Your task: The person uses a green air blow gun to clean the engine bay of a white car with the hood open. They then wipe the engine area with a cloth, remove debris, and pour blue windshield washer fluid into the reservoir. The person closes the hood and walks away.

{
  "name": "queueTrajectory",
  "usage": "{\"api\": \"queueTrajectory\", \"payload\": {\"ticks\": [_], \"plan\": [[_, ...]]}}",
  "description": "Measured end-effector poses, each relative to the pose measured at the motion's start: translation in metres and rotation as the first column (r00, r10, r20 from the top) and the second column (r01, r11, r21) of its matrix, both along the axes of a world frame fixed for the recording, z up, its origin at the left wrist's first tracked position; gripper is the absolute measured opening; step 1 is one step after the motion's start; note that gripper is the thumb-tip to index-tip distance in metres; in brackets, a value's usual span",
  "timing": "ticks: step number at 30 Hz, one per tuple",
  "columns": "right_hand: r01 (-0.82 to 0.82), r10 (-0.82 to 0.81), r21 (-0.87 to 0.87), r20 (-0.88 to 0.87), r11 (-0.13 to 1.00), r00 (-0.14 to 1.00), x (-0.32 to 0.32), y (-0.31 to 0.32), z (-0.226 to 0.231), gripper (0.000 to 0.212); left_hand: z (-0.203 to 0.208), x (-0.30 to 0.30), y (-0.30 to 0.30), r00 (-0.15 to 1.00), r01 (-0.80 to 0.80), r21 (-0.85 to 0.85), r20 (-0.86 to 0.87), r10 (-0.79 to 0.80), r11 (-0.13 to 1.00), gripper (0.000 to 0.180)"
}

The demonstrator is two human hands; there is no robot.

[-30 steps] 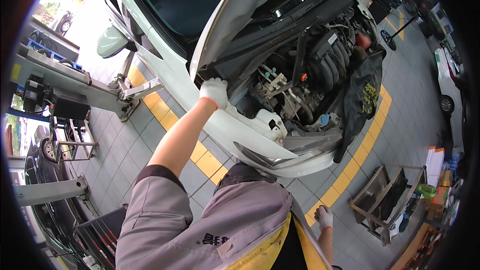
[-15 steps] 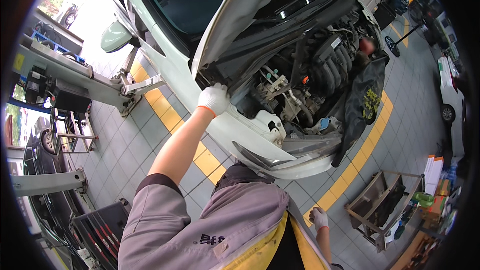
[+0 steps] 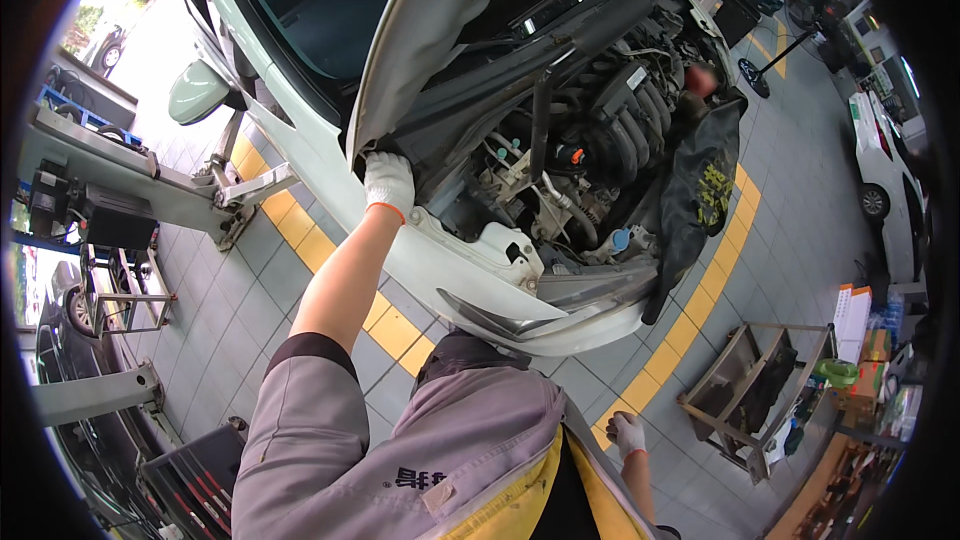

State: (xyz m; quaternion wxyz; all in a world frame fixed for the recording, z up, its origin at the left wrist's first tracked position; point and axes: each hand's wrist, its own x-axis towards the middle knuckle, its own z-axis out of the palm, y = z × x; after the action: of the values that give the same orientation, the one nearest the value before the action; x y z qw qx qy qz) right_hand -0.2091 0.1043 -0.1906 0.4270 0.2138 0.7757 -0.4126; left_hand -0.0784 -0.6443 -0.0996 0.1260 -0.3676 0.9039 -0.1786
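Observation:
A pale green car's hood (image 3: 385,60) stands raised over its engine bay. My left hand (image 3: 388,183), in a white knit glove with an orange cuff, is at the hood's lower side corner, above the fender (image 3: 420,258). Its fingers bend round the hood edge, and the fingertips are hidden. Low at my right side hangs my right hand (image 3: 627,434), gloved in greyish white. Those fingers are curled in, with nothing seen in them. The dark engine (image 3: 630,120) lies uncovered to the right of my left hand.
A black fender cover (image 3: 695,195) drapes over the car's front. A metal cart (image 3: 745,380) stands at right, a lift post arm (image 3: 255,185) at left. A wheeled stand (image 3: 755,78) is at the far right. A blurred red shape (image 3: 700,80) shows beyond the engine.
The view has shifted, so the car sits farther left. My left hand has moved closer to the hood's edge. My right hand still hangs low at my side.

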Motion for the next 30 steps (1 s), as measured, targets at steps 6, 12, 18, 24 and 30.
{"api": "queueTrajectory", "payload": {"ticks": [6,12,18,24,30], "plan": [[-0.024,0.023,0.003,0.068,1.000,0.997,0.011,0.009,-0.002,0.026,-0.004,0.011,0.001,0.992,0.101,-0.010,-0.075,-0.101,0.995,0.027],[0.003,-0.005,0.033,0.060,0.999,0.998,0.007,0.009,-0.007,0.029,-0.010,0.012,0.001,0.973,0.095,-0.013,-0.213,-0.095,0.995,0.025],[-0.112,0.113,0.021,-0.015,0.993,0.994,0.002,-0.018,-0.006,0.025,-0.029,0.007,-0.001,0.966,0.038,-0.068,-0.254,-0.054,0.997,0.023],[-0.097,0.098,0.019,-0.062,0.995,0.993,0.013,-0.032,0.002,0.037,-0.032,-0.002,-0.001,0.984,-0.044,-0.091,-0.174,0.028,0.995,0.030],[-0.038,0.037,0.041,0.029,0.998,0.999,0.043,-0.017,-0.009,0.038,-0.018,-0.003,0.000,0.995,-0.032,-0.038,-0.099,0.028,0.999,0.026]]}}
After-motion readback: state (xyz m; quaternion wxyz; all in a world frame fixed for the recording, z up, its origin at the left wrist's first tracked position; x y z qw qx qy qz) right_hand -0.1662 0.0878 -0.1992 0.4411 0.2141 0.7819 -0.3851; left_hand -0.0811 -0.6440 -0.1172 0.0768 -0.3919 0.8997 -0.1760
